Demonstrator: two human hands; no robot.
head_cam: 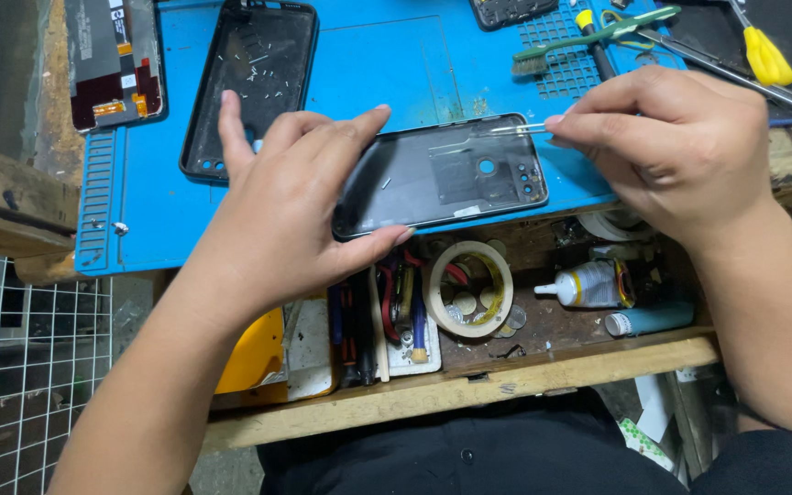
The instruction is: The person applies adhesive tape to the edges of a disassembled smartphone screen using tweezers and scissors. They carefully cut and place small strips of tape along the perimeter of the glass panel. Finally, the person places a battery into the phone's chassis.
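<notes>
There is only one view, from a camera on the person's head. It looks steeply down and forward, toward 12 o'clock, and stays close to the blue mat, with the open wooden drawer at 6 o'clock.

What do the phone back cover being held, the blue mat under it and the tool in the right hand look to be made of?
Phone back cover: likely plastic, glossy black; it shows reflections and moulded camera holes.
Blue mat: probably silicone or rubber, matte, with moulded ridges and compartments.
Tweezers pinched in the right hand: look like metal, thin with a bright silvery shine.
The left hand steadies the cover's end.
</notes>
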